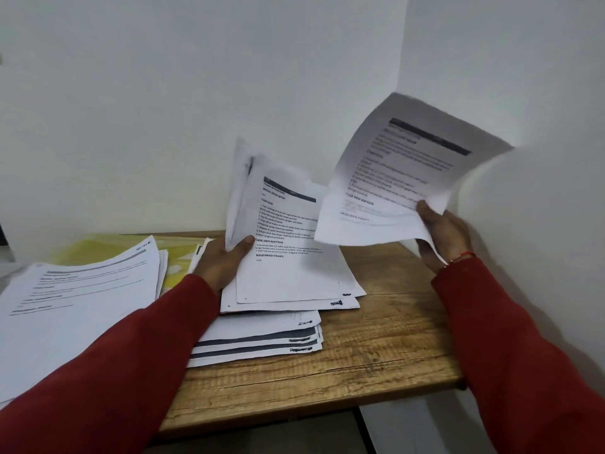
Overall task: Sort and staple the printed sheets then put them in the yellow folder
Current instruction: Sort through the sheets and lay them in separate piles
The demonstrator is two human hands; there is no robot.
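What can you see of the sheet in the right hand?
The sheet is white printed paper with a dark header bar and black text headed by bold titles. It is held in the air, curved and motion-blurred, above the table's right part. The right hand pinches its lower right corner; nothing else touches it.

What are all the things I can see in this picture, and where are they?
single sheet: one, white with black print, held up in the air on the right.
bundle of sheets: one, white with black print, held up at the middle.
fanned stack: one, white with dark bands, on the table under the bundle.
big pile of sheets: one, white, on the left.
yellow folder: one, yellow, flat at the back left, partly under the big pile.
table: one, brown wood, against the white wall.
thread bracelet: one, red, on the right wrist.
left hand: grips the bundle, red sleeve.
right hand: pinches the single sheet, red sleeve.
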